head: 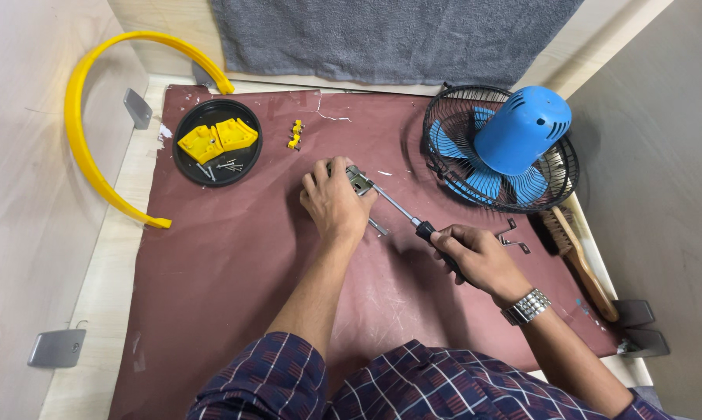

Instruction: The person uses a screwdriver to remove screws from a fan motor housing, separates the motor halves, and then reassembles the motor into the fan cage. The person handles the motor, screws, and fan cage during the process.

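Driving a screw into a small metal bracket (360, 181) at mat centre.
Left hand (334, 204) clamping the bracket, right hand (475, 260) wrapped around the screwdriver (413, 220) at 4 o'clock; possibly slipping sideways off the screw, jabbing fingers.

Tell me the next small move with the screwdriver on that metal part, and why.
Probably keep turning the screwdriver with the right hand: its tip already meets the small metal part, which the left hand pins on the brown mat. I cannot tell how far the screw is seated.
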